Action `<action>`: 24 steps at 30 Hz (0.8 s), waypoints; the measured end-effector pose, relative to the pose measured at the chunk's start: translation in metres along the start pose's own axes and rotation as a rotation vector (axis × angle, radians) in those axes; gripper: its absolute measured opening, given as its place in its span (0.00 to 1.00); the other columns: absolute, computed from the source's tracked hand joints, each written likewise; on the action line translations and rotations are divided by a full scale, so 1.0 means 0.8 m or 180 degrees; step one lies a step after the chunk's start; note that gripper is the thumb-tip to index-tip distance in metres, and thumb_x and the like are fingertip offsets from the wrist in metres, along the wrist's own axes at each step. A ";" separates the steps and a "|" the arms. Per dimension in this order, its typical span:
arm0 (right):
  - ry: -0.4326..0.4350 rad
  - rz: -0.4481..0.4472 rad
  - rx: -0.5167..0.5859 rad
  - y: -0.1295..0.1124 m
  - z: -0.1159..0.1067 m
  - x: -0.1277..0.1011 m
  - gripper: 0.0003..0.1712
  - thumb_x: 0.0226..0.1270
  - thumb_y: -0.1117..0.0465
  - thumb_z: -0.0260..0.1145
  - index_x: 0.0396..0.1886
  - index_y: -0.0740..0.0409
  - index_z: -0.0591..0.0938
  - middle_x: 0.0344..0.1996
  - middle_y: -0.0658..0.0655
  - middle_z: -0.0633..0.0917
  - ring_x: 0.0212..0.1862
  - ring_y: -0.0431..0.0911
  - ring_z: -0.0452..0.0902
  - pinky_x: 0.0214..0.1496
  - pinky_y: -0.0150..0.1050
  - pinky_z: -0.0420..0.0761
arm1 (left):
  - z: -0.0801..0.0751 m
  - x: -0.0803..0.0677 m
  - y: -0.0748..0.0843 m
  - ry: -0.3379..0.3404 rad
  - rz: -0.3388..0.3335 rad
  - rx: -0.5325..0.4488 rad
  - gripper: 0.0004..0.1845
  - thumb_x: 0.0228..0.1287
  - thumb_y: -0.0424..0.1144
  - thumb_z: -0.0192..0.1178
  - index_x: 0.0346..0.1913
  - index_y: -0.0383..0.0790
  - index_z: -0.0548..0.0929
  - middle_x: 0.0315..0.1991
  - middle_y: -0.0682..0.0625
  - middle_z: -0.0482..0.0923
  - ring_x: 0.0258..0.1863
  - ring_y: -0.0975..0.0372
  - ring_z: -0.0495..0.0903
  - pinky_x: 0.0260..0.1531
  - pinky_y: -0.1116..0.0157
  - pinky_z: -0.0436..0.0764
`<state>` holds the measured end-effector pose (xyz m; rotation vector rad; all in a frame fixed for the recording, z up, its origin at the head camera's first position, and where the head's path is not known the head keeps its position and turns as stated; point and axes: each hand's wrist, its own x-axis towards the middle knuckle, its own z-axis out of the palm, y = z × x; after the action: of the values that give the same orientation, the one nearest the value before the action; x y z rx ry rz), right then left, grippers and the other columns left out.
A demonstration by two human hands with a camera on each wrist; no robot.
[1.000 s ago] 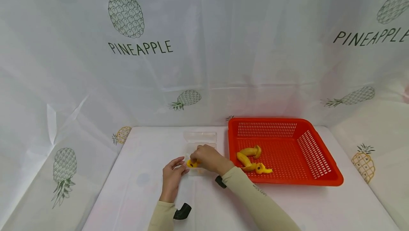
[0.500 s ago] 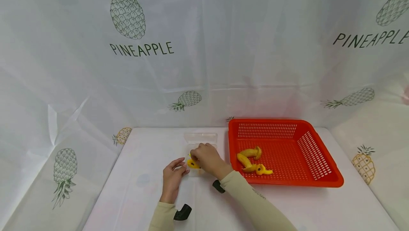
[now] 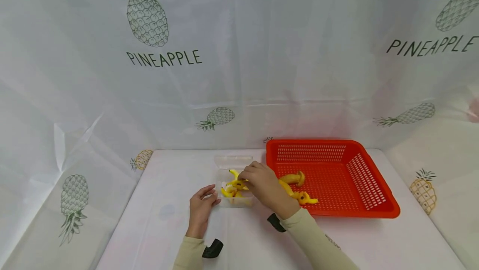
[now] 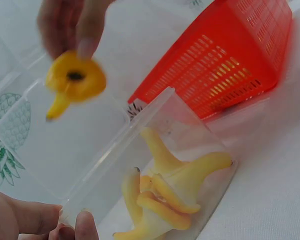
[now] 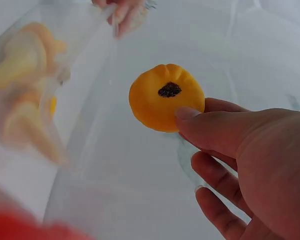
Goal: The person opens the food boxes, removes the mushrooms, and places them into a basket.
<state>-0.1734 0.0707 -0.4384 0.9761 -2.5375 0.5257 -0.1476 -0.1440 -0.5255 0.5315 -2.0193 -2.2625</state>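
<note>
At the left, the left hand (image 3: 201, 209) holds the left edge of the clear box (image 4: 180, 122), thumb and forefinger brought together at its rim beside the lid (image 3: 233, 162), which lies folded back on the far side. Inside the box lie yellow mushrooms (image 4: 165, 205), their stems turned different ways.

Next comes one dark-spotted mushroom (image 5: 162, 102), carried by the right hand (image 3: 265, 185): thumb and forefinger pinch the edge of its cap, the other fingers loosely bent. In the left wrist view its stem points down, away from the fingertips, so its long axis hangs below the grip. It seems to be above the box, though how high is hard to tell.

Farther right, the red basket (image 3: 359, 182) bears more mushrooms (image 3: 293, 178) by its left wall. The right hand is nearer to them; the left is on the box's opposite side.
</note>
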 end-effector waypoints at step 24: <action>0.0598 0.0395 -0.0172 0.088 -0.078 -0.110 0.19 0.44 0.74 0.86 0.36 0.55 0.91 0.35 0.49 0.89 0.42 0.46 0.79 0.40 0.45 0.88 | 0.000 -0.002 0.001 -0.0024 0.0057 0.0003 0.19 0.72 0.22 0.60 0.63 0.19 0.78 0.46 0.40 0.76 0.31 0.62 0.81 0.39 0.69 0.90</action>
<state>-0.1483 0.1972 -0.4399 0.7180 -2.4400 0.5533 -0.1464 -0.1433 -0.5247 0.5036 -2.0204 -2.2568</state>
